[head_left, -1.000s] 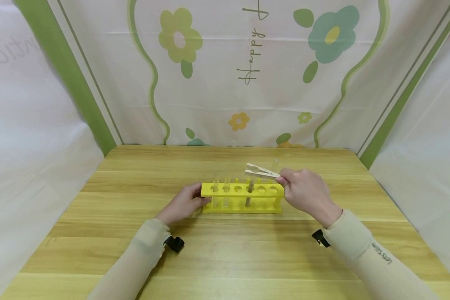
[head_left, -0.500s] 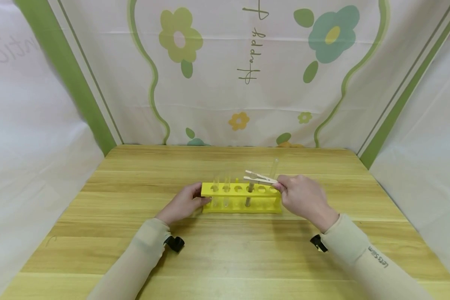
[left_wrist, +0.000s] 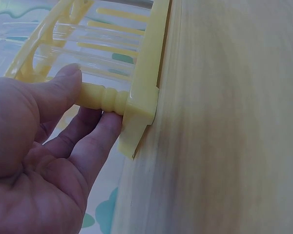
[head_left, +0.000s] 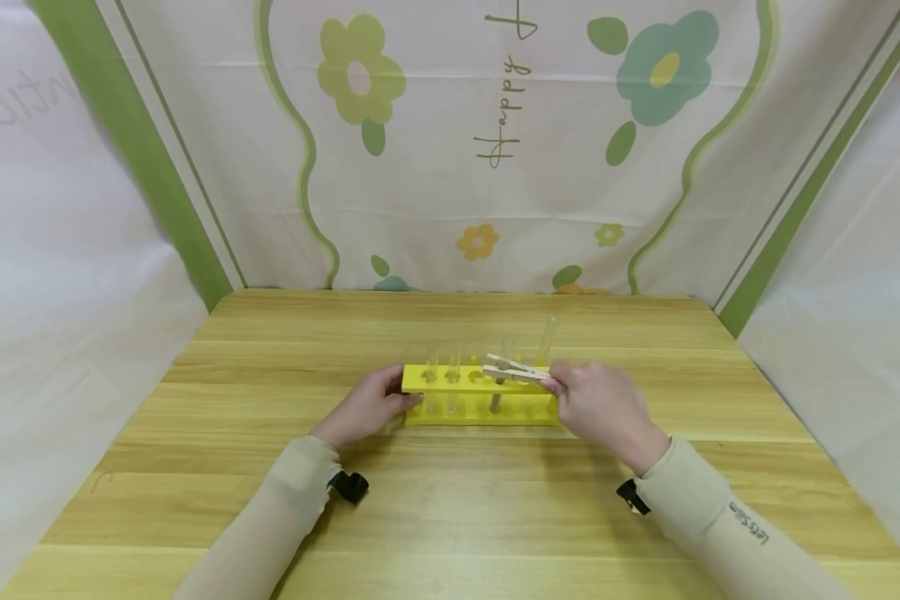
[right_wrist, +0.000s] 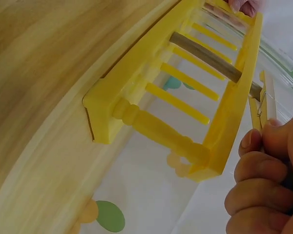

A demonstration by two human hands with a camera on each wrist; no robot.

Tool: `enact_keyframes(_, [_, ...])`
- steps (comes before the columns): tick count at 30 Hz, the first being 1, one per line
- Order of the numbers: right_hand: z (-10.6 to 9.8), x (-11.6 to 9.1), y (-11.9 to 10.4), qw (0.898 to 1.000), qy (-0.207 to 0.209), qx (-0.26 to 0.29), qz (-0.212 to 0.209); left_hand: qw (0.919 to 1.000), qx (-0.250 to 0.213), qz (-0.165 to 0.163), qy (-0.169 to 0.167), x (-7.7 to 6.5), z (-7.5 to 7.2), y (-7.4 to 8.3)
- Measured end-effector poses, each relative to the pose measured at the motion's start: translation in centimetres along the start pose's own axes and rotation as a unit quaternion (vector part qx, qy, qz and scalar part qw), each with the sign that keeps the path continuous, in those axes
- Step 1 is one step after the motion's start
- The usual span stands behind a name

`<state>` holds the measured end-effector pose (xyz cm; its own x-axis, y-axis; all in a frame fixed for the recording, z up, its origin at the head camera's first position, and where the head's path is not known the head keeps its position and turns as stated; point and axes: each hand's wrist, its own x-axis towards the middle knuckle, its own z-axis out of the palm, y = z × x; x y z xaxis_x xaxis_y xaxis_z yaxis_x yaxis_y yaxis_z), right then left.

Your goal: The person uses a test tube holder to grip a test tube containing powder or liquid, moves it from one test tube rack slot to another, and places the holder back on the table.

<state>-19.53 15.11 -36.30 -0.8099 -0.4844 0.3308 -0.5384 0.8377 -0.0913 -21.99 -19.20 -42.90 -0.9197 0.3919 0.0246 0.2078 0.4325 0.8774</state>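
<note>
Left hand (head_left: 367, 408) grips a yellow rack (head_left: 474, 387), right hand (head_left: 602, 408) a wooden clamp (head_left: 521, 374) (perhaps round a tube (right_wrist: 205, 56)).

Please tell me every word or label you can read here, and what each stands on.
"Happy": back cloth, sideways; the character after it is cut off.
"LetsSlim": right sleeve; small, so probable only.
Left cloth: faint lettering, too unclear to read.

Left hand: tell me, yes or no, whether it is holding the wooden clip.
No, the left hand grips the end post of the yellow rack, while the right hand holds the wooden clip.
</note>
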Motion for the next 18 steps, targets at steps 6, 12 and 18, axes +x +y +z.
enact_keyframes(6, [0.36,-0.28,-0.03,1.0,-0.003,-0.018,-0.003,1.0,0.004,0.007,-0.001,0.01,-0.06,0.03])
enact_keyframes(12, [0.64,-0.48,-0.36,1.0,-0.005,-0.012,-0.001,1.0,0.004,0.007,-0.002,0.03,-0.05,-0.06])
enact_keyframes(18, [0.72,-0.56,-0.68,1.0,-0.004,-0.008,0.001,1.0,0.0,0.008,-0.002,0.0,0.0,-0.01])
